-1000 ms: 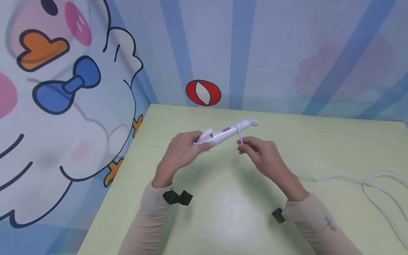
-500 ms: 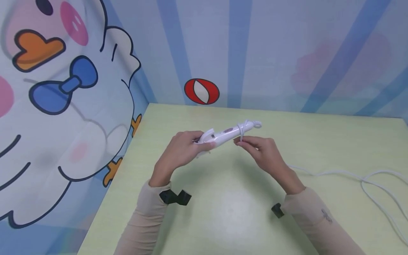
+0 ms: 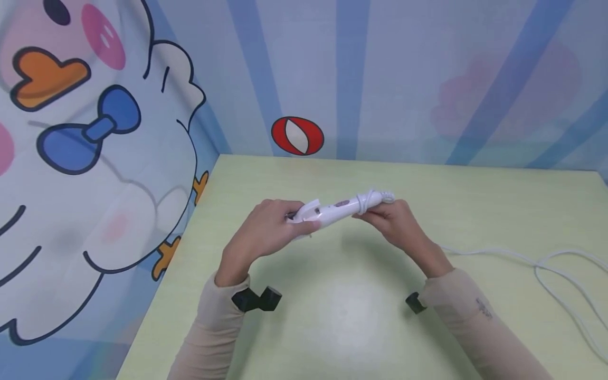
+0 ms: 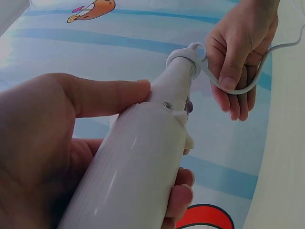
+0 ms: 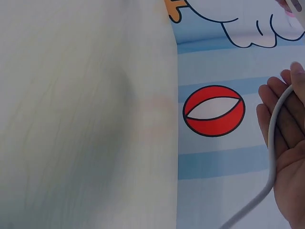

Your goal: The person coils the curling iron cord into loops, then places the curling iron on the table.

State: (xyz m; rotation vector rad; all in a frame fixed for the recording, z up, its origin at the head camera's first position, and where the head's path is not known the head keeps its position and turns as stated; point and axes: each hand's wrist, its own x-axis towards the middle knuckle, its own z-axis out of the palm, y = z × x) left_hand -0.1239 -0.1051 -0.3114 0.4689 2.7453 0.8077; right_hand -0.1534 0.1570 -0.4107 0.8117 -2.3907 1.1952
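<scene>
In the head view, we see the left hand (image 3: 266,227) wrapped around the middle of a white curling iron (image 3: 334,212), thumb on the near side. The iron is held above the tabletop (image 3: 323,327), slanting so that its right end sits higher in view. Around that end a white cord (image 3: 503,252) is looped, and the right hand (image 3: 394,221) is just below the loops, its fingers bunched together. More of the cord runs out past the right wrist and lies in a loose loop at the right. Both sleeves (image 3: 214,332) are beige. Behind, we find a blue striped wall (image 3: 404,79) with a red and white ball (image 3: 297,135) printed on it, and a large cartoon bird (image 3: 147,169) at the left.

From the left wrist, we look along the iron: the left thumb presses along one side and fingertips curl round the other. The cord circles the narrower far part, then passes to the right hand, which pinches it under the thumb.

From the right wrist, we see the right hand cut off by the edge, palm showing, fingers partly extended, the cord crossing them beneath the thumb and dropping toward the bottom.
</scene>
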